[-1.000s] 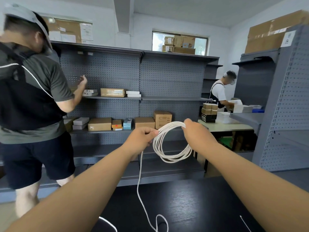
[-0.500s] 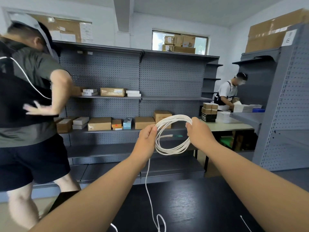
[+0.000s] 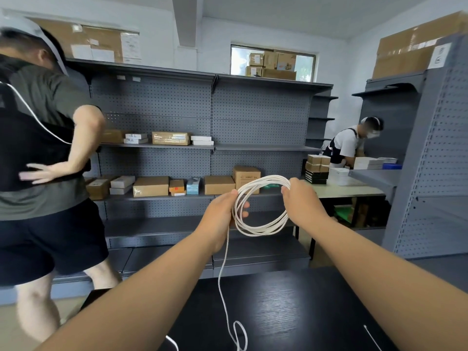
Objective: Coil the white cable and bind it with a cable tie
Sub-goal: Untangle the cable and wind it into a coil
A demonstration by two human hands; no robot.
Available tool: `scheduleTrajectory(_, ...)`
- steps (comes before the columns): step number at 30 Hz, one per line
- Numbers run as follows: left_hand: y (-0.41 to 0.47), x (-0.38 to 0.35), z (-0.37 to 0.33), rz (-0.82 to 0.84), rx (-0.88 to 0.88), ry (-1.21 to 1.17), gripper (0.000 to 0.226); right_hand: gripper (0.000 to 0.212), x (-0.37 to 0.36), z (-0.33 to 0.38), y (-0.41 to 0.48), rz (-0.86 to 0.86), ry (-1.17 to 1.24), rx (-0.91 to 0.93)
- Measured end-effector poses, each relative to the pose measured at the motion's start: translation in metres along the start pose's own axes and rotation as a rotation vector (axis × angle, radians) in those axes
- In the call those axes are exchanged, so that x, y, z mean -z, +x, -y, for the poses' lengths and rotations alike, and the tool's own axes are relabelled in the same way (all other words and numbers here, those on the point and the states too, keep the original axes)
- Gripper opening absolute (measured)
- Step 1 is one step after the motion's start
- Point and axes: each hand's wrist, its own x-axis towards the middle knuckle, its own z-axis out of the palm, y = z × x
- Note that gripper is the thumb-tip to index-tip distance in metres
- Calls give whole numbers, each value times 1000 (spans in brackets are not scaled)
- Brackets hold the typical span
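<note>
The white cable [image 3: 260, 230] is held up in the air in front of the person, above the black surface [image 3: 291, 312], gathered into a loose ring of several turns. The left hand [image 3: 219, 211] has its fingers curled round the ring's left side, pinching the turns together. The right hand [image 3: 301, 202] grips the upper right of the ring, fingers wrapped over the strands. From the left hand an uncoiled tail [image 3: 222, 264] hangs down to the surface, where it makes a small loop at the lower edge of view. The cable looks light, thin and limp yet a little springy: the turns spread apart wherever no hand pinches them, so the bundle will likely fan open if either grip slackens. The safest hold is probably where all the turns meet in the left hand's grip, leaving the right hand free to feed in the tail. What is likely the cable tie [image 3: 372, 338], a thin white strip, lies on the surface at the right, well apart from both hands.
</note>
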Motion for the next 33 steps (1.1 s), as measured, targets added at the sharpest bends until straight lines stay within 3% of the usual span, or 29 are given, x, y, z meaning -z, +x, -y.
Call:
scheduleTrajectory(7, -2, -2, 9, 2, -221, 338, 19, 17, -6, -1, 2, 35, 57, -52)
scheduleTrajectory(16, 6, 3, 4, -87, -264, 338, 19, 20, -3, -5, -5, 225, 270, 20)
scheduleTrajectory(19, 7, 4, 2, -64, -250, 315, 20, 45, 2, -4, -7, 221, 185, 107)
scheduleTrajectory(22, 9, 4, -1, -23, -225, 306, 22, 53, 2, 0, -9, 129, -33, 226)
scheduleTrajectory(26, 10, 4, -5, 59, -213, 286, 21, 44, 2, 5, -8, 2, -260, 304)
scheduleTrajectory(29, 10, 6, -8, 88, -235, 321, 22, 25, 2, 8, -7, 53, -334, 317)
scheduleTrajectory(33, 11, 11, -9, 87, -289, 443, 19, 20, 0, 8, -7, 145, -299, 284)
